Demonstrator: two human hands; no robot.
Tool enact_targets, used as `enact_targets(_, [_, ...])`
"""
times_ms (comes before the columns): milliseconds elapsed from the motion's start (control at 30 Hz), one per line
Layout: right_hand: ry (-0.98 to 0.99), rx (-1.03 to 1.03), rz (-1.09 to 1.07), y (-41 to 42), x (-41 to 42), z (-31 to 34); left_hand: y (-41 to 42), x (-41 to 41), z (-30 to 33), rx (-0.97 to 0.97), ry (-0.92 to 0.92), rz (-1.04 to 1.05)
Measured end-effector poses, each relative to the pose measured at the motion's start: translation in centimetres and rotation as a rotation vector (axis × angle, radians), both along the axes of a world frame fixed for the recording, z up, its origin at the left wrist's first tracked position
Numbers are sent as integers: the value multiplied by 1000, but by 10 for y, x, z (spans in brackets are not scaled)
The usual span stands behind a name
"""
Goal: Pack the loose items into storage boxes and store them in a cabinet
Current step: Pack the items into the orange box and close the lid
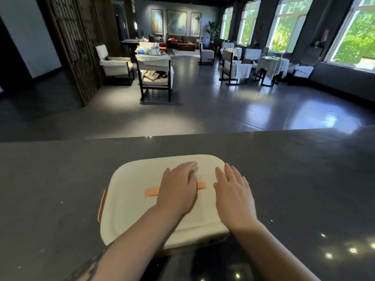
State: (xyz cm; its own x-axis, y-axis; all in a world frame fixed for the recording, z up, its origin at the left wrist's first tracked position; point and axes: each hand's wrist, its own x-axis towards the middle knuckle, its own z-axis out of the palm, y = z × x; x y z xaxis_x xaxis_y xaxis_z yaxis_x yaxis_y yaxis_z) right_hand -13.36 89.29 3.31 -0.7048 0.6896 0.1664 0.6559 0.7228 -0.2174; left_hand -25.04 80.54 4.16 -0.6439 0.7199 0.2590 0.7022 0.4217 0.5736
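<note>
We had both palms down on the storage box (140,203), right there on the dark counter (60,179) in front of us. Our left hand (178,191) lay flat over the middle of the lid, fingers straight and together, covering the centre of the orange strap handle (151,192) so only its two ends peeked out either side. Our right hand (233,195) lay flat too, fingers stretched out and slightly spread, over the lid's right edge. Neither hand gripped anything; both simply pressed or rested on top.

The box sat squarely under us, its long axis running left to right across the counter, the strap handle lying along that same line. An orange side latch (102,205) showed on the left end; the right end was hidden beneath our right hand and forearm, so we could not tell how that side was fastened.

By our reckoning the lid was being seated, packing done or nearly so. For the lift toward a cabinet, the handle lay directly under our left palm, so that hand was nearer. No cabinet showed from here, just chairs (156,78) and tables across the room.
</note>
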Motion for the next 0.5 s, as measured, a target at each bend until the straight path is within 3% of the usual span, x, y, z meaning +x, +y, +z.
enact_targets(67, [-30,-11,221,-28,-19,-4,-35,-13,-2,14,38,98])
enact_targets(133, [-74,-52,336,-56,-41,-10,-81,-26,-13,-138,154,189])
enact_targets(200, [-115,1,411,-75,-63,-13,-121,-36,-23,-203,136,314])
enact_targets(233, [-140,25,442,-82,-72,-12,-137,-37,-24,-168,47,361])
enact_targets(367, [-164,47,462,-90,-88,-11,-157,-29,-22,299,-693,348])
enact_targets(433, [-176,39,460,-89,-87,-11,-152,-23,-24,421,-757,384])
enact_targets(500, [-187,30,456,-88,-85,-10,-148,-19,-24,513,-704,430])
